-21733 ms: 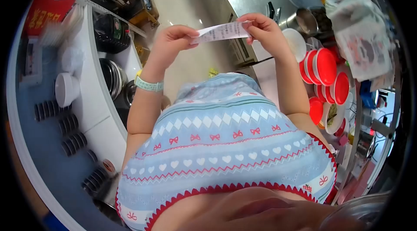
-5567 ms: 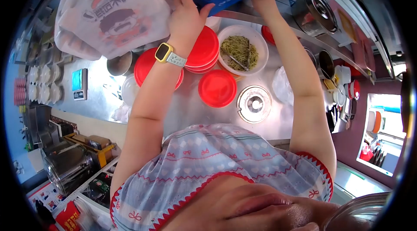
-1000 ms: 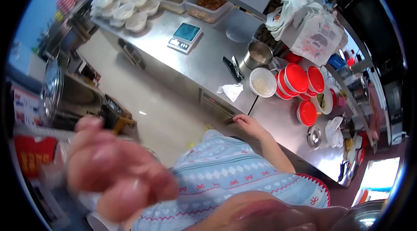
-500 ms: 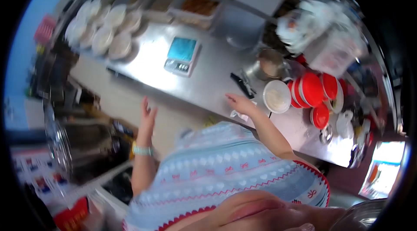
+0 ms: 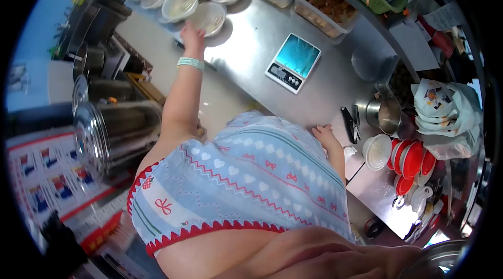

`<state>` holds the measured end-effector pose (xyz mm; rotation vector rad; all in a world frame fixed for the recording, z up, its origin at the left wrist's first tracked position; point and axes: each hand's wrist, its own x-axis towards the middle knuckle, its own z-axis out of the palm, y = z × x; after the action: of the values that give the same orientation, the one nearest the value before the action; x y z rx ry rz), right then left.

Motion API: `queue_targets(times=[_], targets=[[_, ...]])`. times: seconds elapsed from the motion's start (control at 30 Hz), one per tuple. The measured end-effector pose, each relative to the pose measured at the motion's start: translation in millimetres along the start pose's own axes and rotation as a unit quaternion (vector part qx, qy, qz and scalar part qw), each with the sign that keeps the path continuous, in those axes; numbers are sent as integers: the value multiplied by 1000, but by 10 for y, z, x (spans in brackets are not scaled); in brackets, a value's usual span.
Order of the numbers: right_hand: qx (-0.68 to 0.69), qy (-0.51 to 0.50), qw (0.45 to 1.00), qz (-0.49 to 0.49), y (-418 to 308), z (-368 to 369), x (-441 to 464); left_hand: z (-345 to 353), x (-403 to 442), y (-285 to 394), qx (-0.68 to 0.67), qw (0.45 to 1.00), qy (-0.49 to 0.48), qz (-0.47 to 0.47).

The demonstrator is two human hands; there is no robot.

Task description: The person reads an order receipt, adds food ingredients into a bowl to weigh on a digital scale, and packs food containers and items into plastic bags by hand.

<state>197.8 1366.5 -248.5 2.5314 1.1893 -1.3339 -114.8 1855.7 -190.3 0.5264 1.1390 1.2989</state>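
The left hand (image 5: 194, 38) is held out over the counter (image 5: 243, 61), at the near side of the closest bowl (image 5: 212, 17) in a cluster of white bowls (image 5: 181, 3). Its fingers are bent at that bowl's rim and appear to touch it; whether the rim is gripped cannot be told, since the fingertips are blurred and partly hidden. A pale green strap (image 5: 190, 63) is worn on the left wrist. The right hand (image 5: 325, 135) is placed near the counter's front edge, its fingers loosely curled and slightly apart, with nothing seen in their hold.

Between the two hands, farther in, a white scale (image 5: 298, 56) with a shiny blue-green plate is set; the marks on its dark panel are too small to be read. Beyond it, a clear tub (image 5: 314, 17) is filled with orange-brown cubes. Just beside the right hand, a black tool (image 5: 348, 121) is laid near a metal pot (image 5: 372, 115).

Writing is shown in several places. On the plastic bags (image 5: 440, 95) a small figure is printed, its lettering illegible. At lower left, captions beneath photographs on a poster (image 5: 55, 184) cannot be made out, and yellow characters are partly visible on a red sign (image 5: 105, 232).
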Motion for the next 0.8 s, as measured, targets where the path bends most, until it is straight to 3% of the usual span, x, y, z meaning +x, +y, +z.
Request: queue_targets(times=[0.03, 0.1, 0.13, 0.2, 0.23, 0.3, 0.33, 0.37, 0.4, 0.5, 0.57, 0.6, 0.63, 0.67, 0.7, 0.73, 0.77, 0.8], targets=[[-42, 9, 998, 45, -114, -19, 5, 67, 205, 96, -31, 998, 46, -10], [-10, 2, 998, 60, -234, -159, 69, -94, 956, 26, -115, 993, -30, 24], [17, -11, 998, 67, -262, -176, 49, 1, 911, 177, -86, 983, -150, 66], [40, 33, 993, 102, -160, -59, 146, 70, 1078, 332, -103, 981, -160, 30], [40, 50, 992, 105, -142, 34, 197, -152, 1490, 128, -81, 982, -161, 60], [111, 119, 979, 123, -321, -4, 79, -121, 1278, 197, -53, 989, -136, -36], [141, 168, 969, 112, -417, -38, -4, -216, 1380, 149, -53, 982, -169, -69], [152, 221, 957, 112, -486, 18, -44, -157, 1205, 232, -20, 985, -157, -71], [159, 271, 943, 108, -550, 43, -65, -197, 1134, 241, 45, 993, -96, -45], [240, 294, 921, 88, -955, -138, -261, -203, 1098, 170, 128, 991, -35, 6], [302, 266, 913, 69, -1143, -293, -295, 128, 316, 304, 73, 990, -2, 123], [300, 266, 914, 68, -1210, -351, -278, 4, 340, 219, 70, 985, -81, 135], [328, 281, 902, 13, -1274, -390, -232, -64, 396, 51, 70, 986, -77, 134], [356, 294, 886, -43, -1334, -436, -207, -82, 302, -70, 202, 932, -203, 224], [356, 291, 887, -45, -1408, -492, -167, -20, 104, -121, 218, 920, -283, 164], [420, 322, 845, -81, -1484, -554, -130, 48, -102, -168, 239, 897, -357, 103], [481, 350, 796, -116, -1553, -623, -112, 248, -431, -150, 138, 911, -376, -101], [481, 347, 797, -116, -1644, -745, -157, 460, -758, -137, 173, 868, -437, -159]])
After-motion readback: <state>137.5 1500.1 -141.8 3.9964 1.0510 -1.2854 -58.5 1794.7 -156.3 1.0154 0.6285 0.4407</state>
